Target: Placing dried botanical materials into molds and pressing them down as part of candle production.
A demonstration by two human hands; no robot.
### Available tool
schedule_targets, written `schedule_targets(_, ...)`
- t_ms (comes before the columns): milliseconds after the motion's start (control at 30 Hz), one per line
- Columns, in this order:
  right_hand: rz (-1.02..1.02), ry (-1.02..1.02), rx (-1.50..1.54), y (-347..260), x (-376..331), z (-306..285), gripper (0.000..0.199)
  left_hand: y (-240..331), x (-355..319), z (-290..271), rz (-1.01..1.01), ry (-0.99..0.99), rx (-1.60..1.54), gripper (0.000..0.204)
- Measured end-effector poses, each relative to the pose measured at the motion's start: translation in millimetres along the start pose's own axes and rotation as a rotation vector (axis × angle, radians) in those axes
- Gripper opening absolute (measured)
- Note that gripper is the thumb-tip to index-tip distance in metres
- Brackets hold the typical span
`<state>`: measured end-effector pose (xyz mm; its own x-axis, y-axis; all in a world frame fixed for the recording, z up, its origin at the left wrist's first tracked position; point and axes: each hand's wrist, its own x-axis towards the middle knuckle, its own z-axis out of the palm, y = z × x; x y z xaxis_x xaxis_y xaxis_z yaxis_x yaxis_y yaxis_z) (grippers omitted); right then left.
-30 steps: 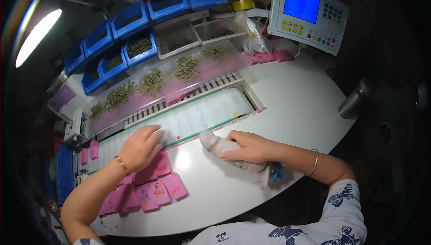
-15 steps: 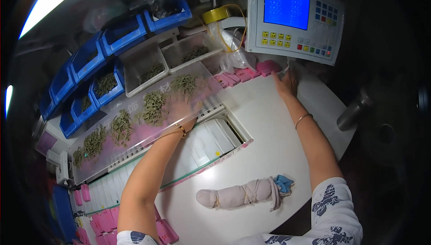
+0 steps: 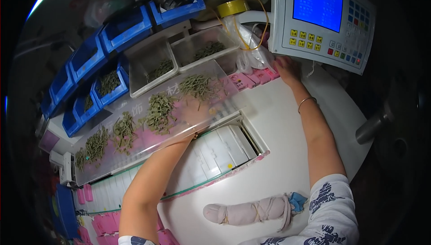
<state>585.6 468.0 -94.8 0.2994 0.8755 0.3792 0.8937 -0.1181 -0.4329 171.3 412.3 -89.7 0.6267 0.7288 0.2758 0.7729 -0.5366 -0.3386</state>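
My left hand (image 3: 198, 112) is under a translucent plastic cover (image 3: 150, 145). Its fingers are blurred by the plastic and partly hidden by dried green stems (image 3: 197, 85) lying on top. My right hand (image 3: 288, 71) is at the far right end of a row of pink packets (image 3: 251, 80), just below the control panel (image 3: 324, 50). Its fingers are bent and close together at that end; what they hold is hidden beneath them. More piles of dried stems lie along the cover, with pink showing through.
Clear tubs (image 3: 152, 76) and blue bins (image 3: 125, 27) stand behind the cover. White slotted compartments (image 3: 215, 148) lie in front. A cloth-wrapped roll (image 3: 251, 211) rests on the white table (image 3: 278, 155). A metal post (image 3: 375, 126) rises at the right edge.
The view has shifted, so the scene sits farther right. My right hand now covers the pink packet that showed beside it. My left hand stays under the cover.
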Motion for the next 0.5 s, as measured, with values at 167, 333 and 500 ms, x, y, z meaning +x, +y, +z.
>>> schedule_targets(167, -0.188, 0.281, -0.026, 49.9, -3.6, -1.3, 0.035, 46.4, 16.3, -83.7, -0.054, -0.208, -0.503, 0.063)
schedule_targets(333, 0.065, 0.04, 0.2, 39.6, -55.2, -60.8, 0.026, 100.9, -15.3, -105.7, 0.004, 0.017, -0.568, 0.084)
schedule_targets(500, 0.058, 0.155, -0.084, 76.0, -141.3, -122.2, 0.028, 160.5, -55.3, -139.6, 0.07, 0.079, -0.677, 0.094)
